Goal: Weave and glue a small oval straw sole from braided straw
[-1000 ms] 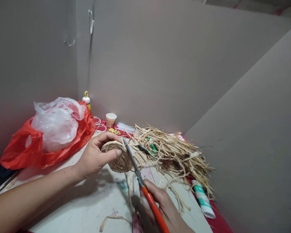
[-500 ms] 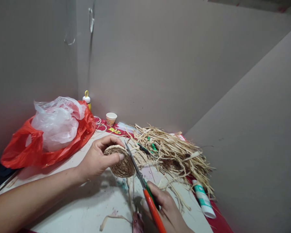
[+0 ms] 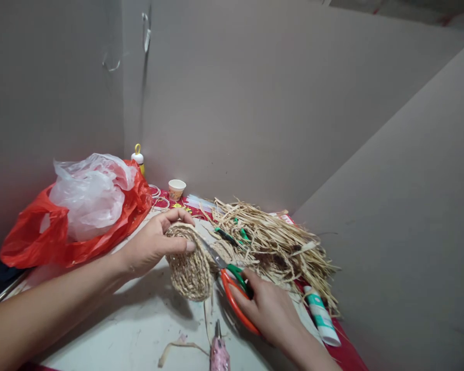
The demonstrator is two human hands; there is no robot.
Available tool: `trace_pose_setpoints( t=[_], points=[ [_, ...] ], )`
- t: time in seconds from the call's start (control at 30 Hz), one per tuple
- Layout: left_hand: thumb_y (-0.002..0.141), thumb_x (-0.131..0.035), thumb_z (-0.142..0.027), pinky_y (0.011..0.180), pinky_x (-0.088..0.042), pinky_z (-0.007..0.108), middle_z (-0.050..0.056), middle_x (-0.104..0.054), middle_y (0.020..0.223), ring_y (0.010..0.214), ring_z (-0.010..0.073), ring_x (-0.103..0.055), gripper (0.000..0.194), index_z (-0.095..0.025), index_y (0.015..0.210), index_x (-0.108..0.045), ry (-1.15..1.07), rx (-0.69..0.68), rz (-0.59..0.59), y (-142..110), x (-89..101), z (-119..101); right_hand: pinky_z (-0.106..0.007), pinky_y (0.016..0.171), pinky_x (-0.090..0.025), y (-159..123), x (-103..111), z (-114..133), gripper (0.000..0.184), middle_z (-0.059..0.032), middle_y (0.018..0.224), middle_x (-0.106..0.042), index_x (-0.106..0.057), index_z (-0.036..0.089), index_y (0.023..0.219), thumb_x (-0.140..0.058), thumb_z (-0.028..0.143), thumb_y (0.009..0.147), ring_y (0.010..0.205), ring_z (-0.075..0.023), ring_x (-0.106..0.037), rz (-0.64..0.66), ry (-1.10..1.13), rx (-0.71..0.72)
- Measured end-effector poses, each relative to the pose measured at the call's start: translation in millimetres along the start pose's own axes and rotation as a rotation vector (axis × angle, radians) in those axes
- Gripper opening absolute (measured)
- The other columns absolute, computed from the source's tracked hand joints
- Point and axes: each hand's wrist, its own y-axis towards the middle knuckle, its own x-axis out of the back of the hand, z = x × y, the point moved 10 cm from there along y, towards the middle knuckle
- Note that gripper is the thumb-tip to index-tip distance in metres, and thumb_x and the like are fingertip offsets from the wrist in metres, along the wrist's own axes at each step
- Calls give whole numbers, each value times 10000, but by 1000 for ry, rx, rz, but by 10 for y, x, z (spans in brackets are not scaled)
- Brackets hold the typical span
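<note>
My left hand [image 3: 160,239] pinches the upper edge of an oval woven straw piece [image 3: 189,270], thumb on its near face and fingers behind. The piece is held up above the white tabletop, its coiled braid facing me. In my right hand [image 3: 261,306] is a pair of scissors [image 3: 232,288] with one orange and one green handle. Their blades point up and left, close to the right edge of the straw piece; whether they touch it I cannot tell. A loose strip of straw [image 3: 208,319] hangs below the piece.
A heap of dry straw [image 3: 278,237] covers the table's right back. At left lies a red plastic bag [image 3: 34,232] with clear plastic. A paper cup [image 3: 177,190] stands at the back. A pink-handled tool [image 3: 219,353] points upward in front; a green-white tube [image 3: 321,317] lies right.
The straw piece has turned to show more of its face. My right hand has moved up and the scissors have swung lower and flatter, uncovering the pink-handled tool.
</note>
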Motion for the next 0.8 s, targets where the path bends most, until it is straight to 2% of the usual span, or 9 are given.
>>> trace_pose_setpoints(
  t=[0.07,0.13,0.17,0.2,0.27,0.37,0.47,0.53,0.8],
  points=[
    [650,-743,-151,607,-398,220,-43,-612,742,645,96,-538,310,-198,872,-533,-26,61,39,-5,-40,31,-319,551,-399,30,-24,21,295,-120,722,-742,-681,187,932,-501,414,872,647,-297,-686,56,-20,42],
    [613,-760,-148,579,-382,209,-50,-609,705,607,86,-524,321,-189,833,-529,-43,119,70,-18,-81,74,-322,586,-434,46,100,110,260,-99,793,-759,-700,217,940,-523,394,872,696,-279,-697,41,57,99],
    [599,-765,-143,561,-370,202,-57,-602,679,583,79,-511,324,-186,816,-529,-48,149,85,-26,-104,103,-329,612,-454,51,229,174,258,-92,836,-761,-706,226,951,-521,392,881,717,-267,-695,-1,144,126],
    [587,-767,-137,543,-357,196,-64,-593,653,560,72,-496,322,-182,800,-530,-49,178,97,-36,-126,134,-330,632,-476,51,437,229,249,-98,882,-759,-710,214,924,-537,386,872,724,-249,-690,-104,290,140],
    [575,-765,-126,515,-334,190,-73,-576,616,527,63,-471,305,-175,769,-535,-42,225,121,-54,-170,193,-311,631,-505,37,792,334,219,-75,822,-745,-706,209,849,-573,384,855,700,-213,-673,-250,641,156],
    [585,-757,-127,510,-338,192,-71,-588,622,528,65,-479,279,-174,761,-545,-34,251,138,-68,-213,239,-259,538,-473,44,1000,633,146,-13,665,-693,-710,221,737,-662,344,800,575,-152,-607,-229,891,201],
    [584,-755,-130,518,-351,196,-71,-595,623,528,67,-484,270,-174,762,-556,-31,249,134,-67,-214,245,-239,523,-441,61,957,888,109,2,625,-661,-714,206,707,-683,283,778,564,-126,-565,-129,963,229],
    [574,-757,-126,518,-352,198,-68,-596,618,525,69,-484,269,-170,757,-565,-30,247,122,-63,-194,246,-231,514,-421,79,862,951,114,5,616,-646,-712,196,701,-681,273,779,561,-115,-538,-63,993,220],
    [585,-805,-150,527,-370,190,-57,-614,624,534,69,-517,280,-164,770,-596,-99,253,114,-61,-191,268,-200,484,-381,143,672,900,110,33,549,-590,-687,169,658,-728,259,705,498,-78,-484,60,1159,116]
  ],
)
